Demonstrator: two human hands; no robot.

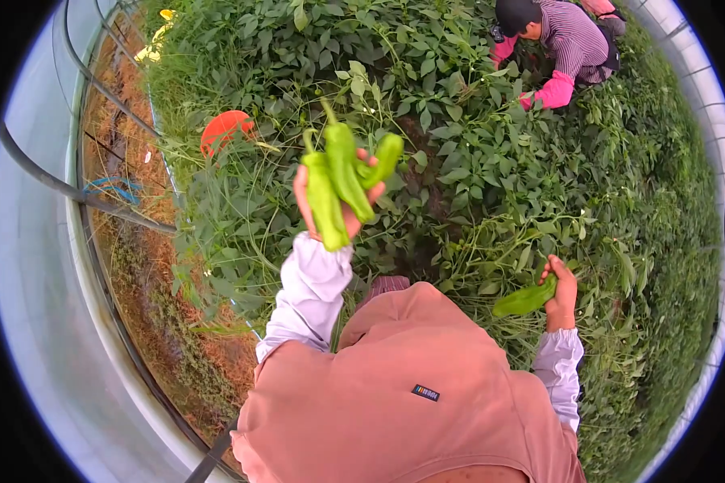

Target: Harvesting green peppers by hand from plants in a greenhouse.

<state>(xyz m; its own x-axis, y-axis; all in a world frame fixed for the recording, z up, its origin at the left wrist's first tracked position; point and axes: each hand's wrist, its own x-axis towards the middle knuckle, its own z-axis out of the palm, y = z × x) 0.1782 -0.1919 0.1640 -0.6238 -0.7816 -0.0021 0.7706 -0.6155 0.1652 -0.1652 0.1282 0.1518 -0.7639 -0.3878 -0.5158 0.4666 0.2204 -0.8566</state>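
Several long green peppers (pixel 348 172) lie across the palm of my left hand (pixel 356 220), which is raised over the pepper plants in front of me. Two of them point up side by side with their stems on top, and another tilts to the right behind my fingers. To the right and lower down, my right hand (pixel 562 296) grips a single green pepper (pixel 522 300) by one end. Leafy pepper plants (pixel 495 247) with small white flowers stand close around that hand.
A red bucket (pixel 226 130) sits among grass and leaves at the upper left. A co-worker (pixel 580 42) with pink sleeves bends into the plants at the upper right. Along the left run a curved greenhouse pipe (pixel 127 214), the plastic wall (pixel 36 253) and a strip of brown ground (pixel 157 302).
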